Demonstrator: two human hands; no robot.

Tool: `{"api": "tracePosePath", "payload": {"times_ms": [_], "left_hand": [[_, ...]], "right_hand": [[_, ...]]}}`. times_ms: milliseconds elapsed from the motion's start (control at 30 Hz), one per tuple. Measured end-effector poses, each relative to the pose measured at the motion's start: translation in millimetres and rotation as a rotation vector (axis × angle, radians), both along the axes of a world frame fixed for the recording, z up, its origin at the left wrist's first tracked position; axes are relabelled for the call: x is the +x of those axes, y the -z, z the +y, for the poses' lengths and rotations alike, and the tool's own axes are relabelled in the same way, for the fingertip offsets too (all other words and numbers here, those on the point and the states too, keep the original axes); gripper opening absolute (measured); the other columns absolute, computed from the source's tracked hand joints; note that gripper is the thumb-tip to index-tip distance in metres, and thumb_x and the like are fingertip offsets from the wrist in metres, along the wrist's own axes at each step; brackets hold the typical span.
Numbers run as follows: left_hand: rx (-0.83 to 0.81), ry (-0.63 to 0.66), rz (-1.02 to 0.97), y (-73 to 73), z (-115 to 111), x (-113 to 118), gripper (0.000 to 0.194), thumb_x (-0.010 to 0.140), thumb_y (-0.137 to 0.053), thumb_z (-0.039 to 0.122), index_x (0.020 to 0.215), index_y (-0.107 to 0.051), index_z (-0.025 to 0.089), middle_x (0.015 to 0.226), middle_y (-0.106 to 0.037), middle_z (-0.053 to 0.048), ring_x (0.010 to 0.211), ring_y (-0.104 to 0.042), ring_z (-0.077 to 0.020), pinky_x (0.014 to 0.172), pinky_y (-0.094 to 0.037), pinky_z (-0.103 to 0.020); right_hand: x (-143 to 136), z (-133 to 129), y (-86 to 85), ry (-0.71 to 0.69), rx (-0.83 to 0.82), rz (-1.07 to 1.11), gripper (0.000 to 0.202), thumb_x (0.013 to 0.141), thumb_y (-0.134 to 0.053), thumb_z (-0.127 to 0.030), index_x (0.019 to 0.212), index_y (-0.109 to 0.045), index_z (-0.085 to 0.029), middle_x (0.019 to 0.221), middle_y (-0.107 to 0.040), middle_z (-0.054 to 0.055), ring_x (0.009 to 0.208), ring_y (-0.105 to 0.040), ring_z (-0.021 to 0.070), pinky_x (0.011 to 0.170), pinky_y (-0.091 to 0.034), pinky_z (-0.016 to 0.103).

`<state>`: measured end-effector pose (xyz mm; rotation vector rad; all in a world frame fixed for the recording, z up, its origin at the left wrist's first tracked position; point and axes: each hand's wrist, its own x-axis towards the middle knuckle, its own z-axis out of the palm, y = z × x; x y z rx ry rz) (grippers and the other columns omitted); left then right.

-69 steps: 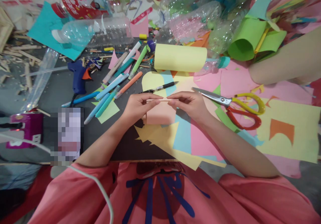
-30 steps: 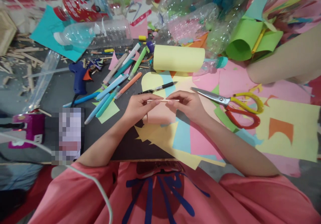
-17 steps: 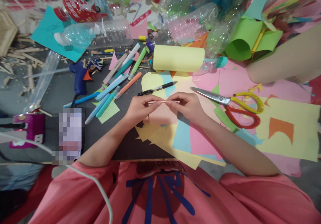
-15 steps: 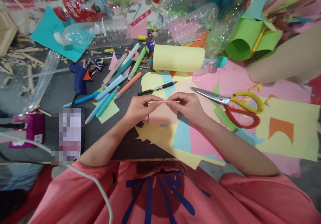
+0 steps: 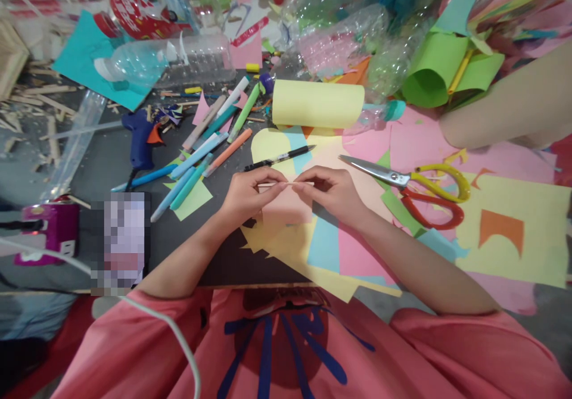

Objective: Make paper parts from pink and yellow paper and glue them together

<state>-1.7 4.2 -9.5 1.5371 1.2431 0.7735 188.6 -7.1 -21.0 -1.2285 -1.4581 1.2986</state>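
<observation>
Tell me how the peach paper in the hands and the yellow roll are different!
The yellow roll looks longer than the peach paper. The left hand and right hand hold the peach paper, but no hand holds the yellow roll. Both look like paper.

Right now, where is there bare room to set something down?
Bare tabletop shows between the phone, pale green paper and left forearm, and near the edge between that forearm and the jagged yellow paper. Crowded: far side, with bottles; right side, with scissors on coloured paper.
</observation>
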Motion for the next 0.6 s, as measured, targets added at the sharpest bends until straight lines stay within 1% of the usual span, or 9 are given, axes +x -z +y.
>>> {"api": "tracePosePath", "payload": {"times_ms": [100,233,433,600], "left_hand": [[-0.001,-0.034,-0.045,3.3,3,-2,0.019,0.076,-0.072,0.039,0.074,-0.073,0.020,0.071,-0.071,-0.003,0.069,-0.069,-0.0163,0.056,-0.052,-0.022],[-0.017,-0.084,-0.084,6.3,10,-5,0.022,0.073,-0.074,0.039,0.074,-0.074,0.018,0.066,-0.069,-0.002,0.060,-0.064,-0.0141,0.053,-0.049,-0.023],[-0.002,-0.129,-0.089,6.9,14,-7,0.025,0.070,-0.075,0.040,0.076,-0.076,0.016,0.069,-0.072,-0.005,0.062,-0.065,-0.0147,0.054,-0.049,-0.023],[-0.019,-0.156,-0.083,4.7,14,-9,0.022,0.071,-0.077,0.040,0.076,-0.076,0.018,0.073,-0.074,-0.005,0.069,-0.070,-0.0173,0.061,-0.055,-0.025]], "right_hand": [[2,3,-0.6,0.038,-0.027,0.026,0.019,0.076,-0.075,-0.038,0.069,-0.073,-0.020,0.068,-0.072,0.002,0.060,-0.060,0.0134,0.058,-0.049,0.028],[5,7,0.6,0.106,-0.041,0.073,0.017,0.073,-0.077,-0.037,0.069,-0.073,-0.021,0.067,-0.071,0.001,0.057,-0.059,0.0125,0.057,-0.049,0.028],[7,10,4.5,0.149,-0.039,0.147,0.012,0.074,-0.076,-0.030,0.068,-0.071,-0.020,0.061,-0.068,-0.002,0.055,-0.058,0.0113,0.054,-0.047,0.026],[7,10,6.7,0.176,-0.060,0.217,0.016,0.074,-0.078,-0.033,0.069,-0.070,-0.021,0.061,-0.066,-0.003,0.055,-0.057,0.0101,0.055,-0.046,0.025]]}}
